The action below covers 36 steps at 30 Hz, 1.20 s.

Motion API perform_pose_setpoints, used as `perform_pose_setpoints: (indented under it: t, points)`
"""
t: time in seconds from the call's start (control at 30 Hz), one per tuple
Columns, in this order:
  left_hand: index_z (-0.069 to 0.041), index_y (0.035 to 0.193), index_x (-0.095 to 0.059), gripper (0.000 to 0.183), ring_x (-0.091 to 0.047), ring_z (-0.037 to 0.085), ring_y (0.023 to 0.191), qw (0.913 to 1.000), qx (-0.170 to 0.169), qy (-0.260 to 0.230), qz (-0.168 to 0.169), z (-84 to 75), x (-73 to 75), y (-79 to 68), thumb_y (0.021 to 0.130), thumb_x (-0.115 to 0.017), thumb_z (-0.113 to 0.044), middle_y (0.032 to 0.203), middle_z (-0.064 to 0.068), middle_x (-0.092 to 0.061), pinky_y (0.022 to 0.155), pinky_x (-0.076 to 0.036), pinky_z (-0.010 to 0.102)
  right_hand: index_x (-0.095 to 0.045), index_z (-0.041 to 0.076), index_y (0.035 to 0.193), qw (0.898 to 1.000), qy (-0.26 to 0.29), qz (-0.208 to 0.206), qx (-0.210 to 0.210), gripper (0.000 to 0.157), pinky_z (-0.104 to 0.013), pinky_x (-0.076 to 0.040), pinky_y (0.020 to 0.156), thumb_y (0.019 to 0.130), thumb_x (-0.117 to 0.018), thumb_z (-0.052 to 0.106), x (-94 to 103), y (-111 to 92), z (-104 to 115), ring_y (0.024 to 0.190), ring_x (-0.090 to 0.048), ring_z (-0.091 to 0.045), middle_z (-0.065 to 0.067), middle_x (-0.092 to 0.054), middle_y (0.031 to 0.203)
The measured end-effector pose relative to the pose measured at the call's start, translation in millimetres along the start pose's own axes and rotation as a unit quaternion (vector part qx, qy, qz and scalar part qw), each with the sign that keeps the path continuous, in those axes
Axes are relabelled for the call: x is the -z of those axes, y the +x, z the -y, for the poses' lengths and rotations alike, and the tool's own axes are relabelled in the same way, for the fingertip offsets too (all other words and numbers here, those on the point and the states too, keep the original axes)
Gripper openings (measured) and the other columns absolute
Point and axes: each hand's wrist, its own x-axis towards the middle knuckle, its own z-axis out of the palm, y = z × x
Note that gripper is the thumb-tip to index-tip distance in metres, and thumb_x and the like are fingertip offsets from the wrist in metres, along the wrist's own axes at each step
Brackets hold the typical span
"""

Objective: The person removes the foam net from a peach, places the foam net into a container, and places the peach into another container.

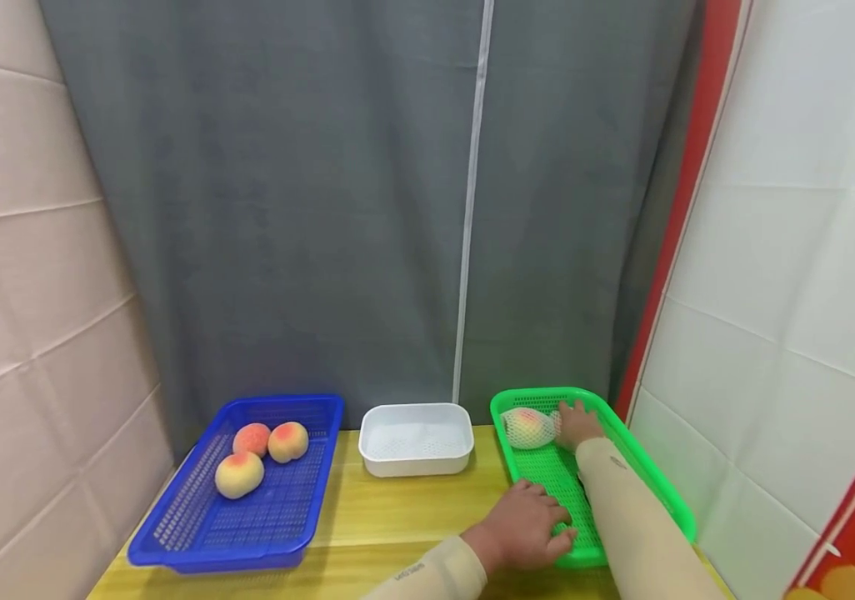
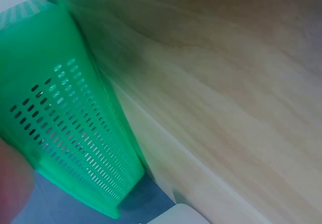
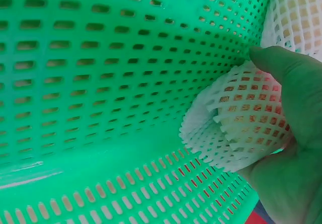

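In the head view, my right hand (image 1: 579, 423) reaches into the far end of the green basket (image 1: 667, 487). The right wrist view shows its thumb and fingers round a peach in a white foam net (image 3: 249, 110), down among the slotted walls. A second netted peach (image 1: 527, 427) lies just left of that hand. My left hand (image 1: 523, 527) is at the basket's near left edge, fingers loosely bent with nothing in them. The left wrist view catches only a blurred bit of that hand beside the basket's outer wall (image 2: 95, 128).
A blue basket (image 1: 144, 546) at the left holds three bare peaches (image 1: 240, 475). Between the baskets stands a white plastic tray (image 1: 416, 468) on the wooden table (image 1: 390, 521). Grey curtain (image 1: 285, 208) hangs behind; a white panel (image 1: 757, 333) rises on the right.
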Motion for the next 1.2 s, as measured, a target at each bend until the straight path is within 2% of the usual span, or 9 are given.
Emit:
perform_pose_setpoints:
  t: [0.27,0.5,0.73,0.9,1.07,1.2]
  points:
    - [-0.034,0.118,-0.081,0.046,-0.060,0.004,0.104,0.9999,0.000,0.007,-0.015,-6.8,-3.0,-2.6,0.115,-0.038,-0.050,0.113,-0.022,-0.075,0.093,-0.043,0.025,-0.051,-0.007,0.153,1.000,0.026,0.003,-0.013,0.067,-0.082,-0.043,0.105,0.096,-0.079,0.014,2.5,-11,-1,0.128,-0.044,-0.078,-0.049,-0.041,0.150]
    - [-0.034,0.114,-0.083,0.045,-0.058,0.004,0.096,0.9998,-0.007,0.006,-0.016,-10.2,1.2,-6.3,0.115,-0.040,-0.048,0.107,-0.022,-0.076,0.087,-0.042,0.024,-0.050,-0.007,0.155,0.998,0.046,0.020,-0.032,0.077,-0.079,-0.050,0.097,0.090,-0.083,0.018,-1.6,-15,-7,0.123,-0.049,-0.076,-0.051,-0.041,0.147]
    - [-0.035,0.108,-0.083,0.044,-0.059,0.004,0.094,0.9996,-0.002,0.019,-0.018,-7.0,3.1,-6.5,0.114,-0.041,-0.048,0.103,-0.023,-0.075,0.086,-0.042,0.025,-0.045,-0.011,0.159,0.997,0.044,0.039,-0.046,0.082,-0.077,-0.047,0.105,0.096,-0.081,0.027,23.4,-27,7,0.131,-0.047,-0.073,-0.053,-0.035,0.155]
    - [-0.035,0.109,-0.084,0.046,-0.061,0.004,0.096,0.9995,-0.007,0.022,-0.020,-7.0,3.5,-7.4,0.115,-0.040,-0.048,0.104,-0.023,-0.076,0.088,-0.043,0.026,-0.047,-0.015,0.154,0.998,0.046,0.020,-0.025,0.081,-0.075,-0.049,0.103,0.094,-0.082,0.027,43.6,-40,18,0.131,-0.049,-0.071,-0.050,-0.044,0.151]
    - [-0.034,0.105,-0.084,0.046,-0.058,0.004,0.090,0.9996,-0.005,0.015,-0.025,-7.4,4.7,-7.2,0.114,-0.040,-0.048,0.100,-0.023,-0.076,0.085,-0.042,0.026,-0.048,-0.017,0.153,0.999,0.048,0.001,0.013,0.078,-0.072,-0.050,0.105,0.097,-0.079,0.027,52.1,-46,20,0.140,-0.044,-0.068,-0.044,-0.055,0.147]
    - [-0.034,0.102,-0.084,0.045,-0.057,0.003,0.088,0.9994,-0.007,0.017,-0.030,-6.3,7.3,-7.7,0.114,-0.042,-0.046,0.097,-0.023,-0.076,0.084,-0.041,0.025,-0.052,-0.017,0.150,0.998,0.057,-0.010,0.035,0.076,-0.072,-0.052,0.103,0.095,-0.080,0.026,57.4,-50,25,0.137,-0.048,-0.067,-0.041,-0.063,0.139]
